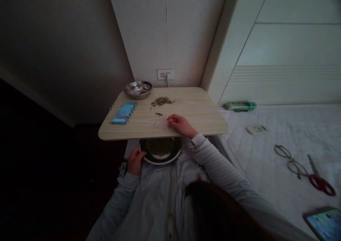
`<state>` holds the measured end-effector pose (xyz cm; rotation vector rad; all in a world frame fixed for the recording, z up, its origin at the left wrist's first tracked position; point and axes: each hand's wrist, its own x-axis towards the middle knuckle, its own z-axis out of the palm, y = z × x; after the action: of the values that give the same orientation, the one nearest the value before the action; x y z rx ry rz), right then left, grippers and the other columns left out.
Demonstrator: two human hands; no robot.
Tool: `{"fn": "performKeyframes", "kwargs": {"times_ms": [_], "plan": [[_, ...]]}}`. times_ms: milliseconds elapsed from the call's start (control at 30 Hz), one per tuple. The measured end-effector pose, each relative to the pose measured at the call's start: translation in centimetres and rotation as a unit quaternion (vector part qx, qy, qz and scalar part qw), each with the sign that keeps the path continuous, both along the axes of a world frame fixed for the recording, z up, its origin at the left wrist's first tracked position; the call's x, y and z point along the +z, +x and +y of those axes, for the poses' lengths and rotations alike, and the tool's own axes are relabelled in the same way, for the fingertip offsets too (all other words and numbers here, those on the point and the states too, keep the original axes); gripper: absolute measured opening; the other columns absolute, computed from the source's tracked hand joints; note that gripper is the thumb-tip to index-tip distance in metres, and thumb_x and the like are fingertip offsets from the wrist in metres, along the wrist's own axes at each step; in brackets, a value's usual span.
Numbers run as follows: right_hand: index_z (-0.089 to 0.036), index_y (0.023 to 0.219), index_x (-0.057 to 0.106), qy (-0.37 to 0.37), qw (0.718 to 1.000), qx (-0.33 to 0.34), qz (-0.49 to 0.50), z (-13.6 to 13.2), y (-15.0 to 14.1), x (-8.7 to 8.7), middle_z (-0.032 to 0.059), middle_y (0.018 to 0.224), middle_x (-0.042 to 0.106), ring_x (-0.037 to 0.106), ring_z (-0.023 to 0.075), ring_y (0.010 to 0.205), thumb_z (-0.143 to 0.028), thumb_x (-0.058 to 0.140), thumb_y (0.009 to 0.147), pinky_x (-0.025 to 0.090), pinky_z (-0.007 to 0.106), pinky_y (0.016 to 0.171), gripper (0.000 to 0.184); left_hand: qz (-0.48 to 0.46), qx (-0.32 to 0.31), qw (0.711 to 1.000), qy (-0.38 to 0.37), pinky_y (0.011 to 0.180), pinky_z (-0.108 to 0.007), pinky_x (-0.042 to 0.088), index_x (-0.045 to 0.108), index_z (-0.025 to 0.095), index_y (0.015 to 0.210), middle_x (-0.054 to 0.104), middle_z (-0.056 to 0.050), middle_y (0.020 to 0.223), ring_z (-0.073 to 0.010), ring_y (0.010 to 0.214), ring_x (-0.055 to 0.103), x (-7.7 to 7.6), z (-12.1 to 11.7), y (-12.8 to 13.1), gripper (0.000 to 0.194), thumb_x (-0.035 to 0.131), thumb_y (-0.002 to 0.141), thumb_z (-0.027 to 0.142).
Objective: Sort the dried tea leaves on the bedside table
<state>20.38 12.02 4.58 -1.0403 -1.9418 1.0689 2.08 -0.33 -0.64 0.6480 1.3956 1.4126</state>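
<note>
My left hand grips the left rim of a wide bowl with a pale edge, held at my lap under the table's front edge. Small dark green-brown grains lie inside it. Over the near edge of the wooden table, my right hand is closed in a pinch; a tiny pale thing shows at its fingertips, too small to name. Beyond those fingers a loose pile of similar grains is spread on the tabletop, with a smaller cluster nearer me.
A steel bowl stands at the table's back left, a blurred-out phone-like screen in front of it. On the bed to the right lie a green bottle, a small white device, glasses, red-handled scissors and a phone.
</note>
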Motion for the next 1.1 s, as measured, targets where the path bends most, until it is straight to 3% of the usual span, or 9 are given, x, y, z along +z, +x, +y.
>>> {"fn": "performKeyframes", "kwargs": {"times_ms": [367, 1100], "plan": [[-0.016, 0.078, 0.048, 0.06, 0.992, -0.113, 0.011, 0.57, 0.24, -0.86, -0.0029, 0.057, 0.05, 0.045, 0.0069, 0.054, -0.029, 0.038, 0.066, 0.034, 0.02, 0.057, 0.02, -0.005, -0.003, 1.0, 0.007, 0.049, -0.02, 0.033, 0.051, 0.015, 0.063, 0.052, 0.005, 0.049, -0.0085, 0.048, 0.045, 0.1, 0.02, 0.11, 0.014, 0.053, 0.049, 0.017], [-0.016, 0.079, 0.05, 0.052, 0.996, -0.066, -0.017, 0.22, 0.3, -0.62, -0.0026, 0.058, 0.051, 0.042, 0.0062, 0.052, -0.027, 0.039, 0.065, 0.032, 0.018, 0.052, 0.021, -0.006, -0.002, 1.0, 0.004, 0.048, -0.02, 0.033, 0.052, 0.016, 0.063, 0.053, 0.005, 0.05, -0.0084, 0.048, 0.046, -0.07, -0.04, 0.03, 0.013, 0.054, 0.05, 0.017]]}}
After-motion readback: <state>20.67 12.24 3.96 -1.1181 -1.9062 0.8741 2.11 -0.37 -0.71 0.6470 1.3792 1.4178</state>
